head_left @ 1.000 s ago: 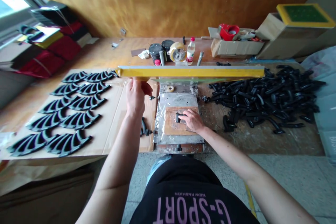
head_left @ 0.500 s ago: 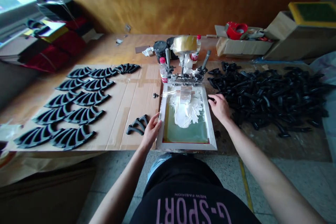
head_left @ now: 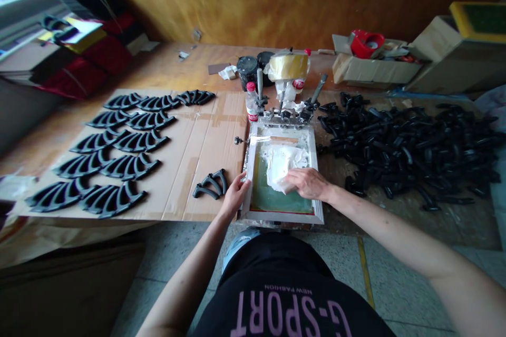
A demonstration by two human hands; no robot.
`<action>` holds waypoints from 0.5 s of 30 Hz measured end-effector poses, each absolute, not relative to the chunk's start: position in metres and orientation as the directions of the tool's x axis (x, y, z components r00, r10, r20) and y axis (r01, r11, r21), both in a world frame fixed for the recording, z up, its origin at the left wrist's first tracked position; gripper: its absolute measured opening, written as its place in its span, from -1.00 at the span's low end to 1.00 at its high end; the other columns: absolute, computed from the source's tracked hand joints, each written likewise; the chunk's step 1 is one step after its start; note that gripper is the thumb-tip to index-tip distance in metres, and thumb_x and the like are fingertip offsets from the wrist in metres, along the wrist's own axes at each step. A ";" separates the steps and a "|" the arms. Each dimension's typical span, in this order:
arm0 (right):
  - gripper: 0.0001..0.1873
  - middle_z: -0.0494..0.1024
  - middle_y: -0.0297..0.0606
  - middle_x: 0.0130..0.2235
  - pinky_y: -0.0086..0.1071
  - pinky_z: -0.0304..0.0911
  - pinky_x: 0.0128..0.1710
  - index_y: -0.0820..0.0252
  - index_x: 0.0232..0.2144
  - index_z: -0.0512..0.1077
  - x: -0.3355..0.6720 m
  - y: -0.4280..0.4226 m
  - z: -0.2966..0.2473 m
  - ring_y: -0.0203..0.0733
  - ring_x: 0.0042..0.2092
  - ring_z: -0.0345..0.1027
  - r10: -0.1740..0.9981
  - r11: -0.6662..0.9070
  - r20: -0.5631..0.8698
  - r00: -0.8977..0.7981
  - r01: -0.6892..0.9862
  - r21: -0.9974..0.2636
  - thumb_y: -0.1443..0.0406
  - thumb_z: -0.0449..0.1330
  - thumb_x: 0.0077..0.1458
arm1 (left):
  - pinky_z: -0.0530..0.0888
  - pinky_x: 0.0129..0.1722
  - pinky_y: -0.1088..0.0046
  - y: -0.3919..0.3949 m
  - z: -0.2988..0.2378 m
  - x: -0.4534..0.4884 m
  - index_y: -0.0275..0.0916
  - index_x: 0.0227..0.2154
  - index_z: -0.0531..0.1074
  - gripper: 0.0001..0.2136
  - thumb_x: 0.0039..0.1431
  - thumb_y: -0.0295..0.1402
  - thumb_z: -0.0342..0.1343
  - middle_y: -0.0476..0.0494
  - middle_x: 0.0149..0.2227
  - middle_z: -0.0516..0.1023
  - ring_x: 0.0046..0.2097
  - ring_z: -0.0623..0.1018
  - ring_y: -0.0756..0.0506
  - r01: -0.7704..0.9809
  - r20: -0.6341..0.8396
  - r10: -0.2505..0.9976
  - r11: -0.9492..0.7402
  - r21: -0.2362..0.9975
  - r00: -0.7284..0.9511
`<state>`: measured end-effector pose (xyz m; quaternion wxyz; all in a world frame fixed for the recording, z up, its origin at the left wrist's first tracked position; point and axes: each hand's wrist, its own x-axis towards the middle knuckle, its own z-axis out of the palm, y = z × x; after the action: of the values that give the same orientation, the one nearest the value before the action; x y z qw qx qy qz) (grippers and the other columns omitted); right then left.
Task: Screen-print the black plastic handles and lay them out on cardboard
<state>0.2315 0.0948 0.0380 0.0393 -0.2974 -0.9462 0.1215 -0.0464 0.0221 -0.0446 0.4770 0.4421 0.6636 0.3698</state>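
Observation:
A silver-edged printing screen (head_left: 245, 205) lies flat before me, with white ink (head_left: 282, 162) spread over its green mesh. My left hand (head_left: 236, 194) grips the frame's left edge, fingers curled against its side. Over the mesh, my right hand (head_left: 308, 184) is closed on a squeegee (head_left: 288, 186) at the lower end of the ink; my fingers cover much of it. Left of my left hand, a few dark curved tubular pieces (head_left: 211, 184) lie together on the cardboard (head_left: 185, 168). A metal clamp (head_left: 282, 116) carries the screen's far end.
Several fanned rows of dark tubes (head_left: 114, 202) cover the cardboard at left. A heap of black tubes (head_left: 399, 147) spreads at right. Behind the clamp stand bottles (head_left: 251, 102), black tubs (head_left: 247, 69) and a tape roll (head_left: 286, 66). An open carton (head_left: 375, 68) sits at back right.
My right hand has moved left from beside the frame onto the mesh and taken hold of the squeegee. The ink patch looks smoother. My left hand stays at the frame's left edge.

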 end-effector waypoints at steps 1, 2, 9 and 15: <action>-0.77 0.52 -0.31 -0.28 -0.44 0.14 -0.31 0.13 -0.29 0.51 0.234 0.095 0.040 -0.23 -0.23 0.36 0.563 0.792 -0.007 -0.826 0.543 -0.279 0.46 0.11 0.07 | 0.40 -0.35 0.48 0.022 -0.043 -0.046 -0.20 0.16 0.34 -0.40 0.12 0.01 0.09 -0.12 -0.28 0.56 -0.30 0.51 -0.07 0.230 -0.307 0.938 0.338 0.913 -0.161; -0.81 0.52 -0.33 -0.29 -0.44 0.14 -0.33 0.12 -0.31 0.51 0.234 0.096 0.042 -0.23 -0.24 0.36 0.582 0.778 0.000 -0.813 0.557 -0.290 0.43 0.13 0.07 | 0.40 -0.35 0.48 0.022 -0.042 -0.045 -0.21 0.15 0.35 -0.40 0.12 0.01 0.09 -0.13 -0.28 0.56 -0.30 0.51 -0.08 0.229 -0.309 0.936 0.342 0.911 -0.169; -0.82 0.52 -0.25 -0.29 -0.41 0.17 -0.31 0.19 -0.27 0.49 0.222 0.081 0.026 -0.20 -0.25 0.37 0.643 0.764 0.165 -0.748 0.610 -0.209 0.46 0.13 0.11 | 0.32 -0.47 0.53 0.021 -0.033 -0.043 -0.22 0.17 0.31 -0.38 0.10 0.00 0.12 -0.08 -0.34 0.53 -0.39 0.47 -0.03 0.168 -0.326 0.932 0.350 0.922 -0.156; -0.66 0.57 -0.32 -0.09 -0.38 0.26 -0.24 0.03 -0.04 0.44 0.211 0.132 0.054 -0.17 -0.17 0.44 0.800 0.598 0.240 -0.550 0.703 -0.384 0.24 0.28 0.09 | 0.20 -0.57 0.59 0.018 0.004 -0.044 -0.22 0.22 0.25 -0.33 0.08 -0.03 0.18 0.03 -0.48 0.45 -0.53 0.33 0.06 0.094 -0.331 0.938 0.340 0.936 -0.097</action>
<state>0.2109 0.1320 0.0540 0.1980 -0.4312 -0.8717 0.1223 -0.0437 0.0180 0.0037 0.5297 0.4135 0.6241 0.3987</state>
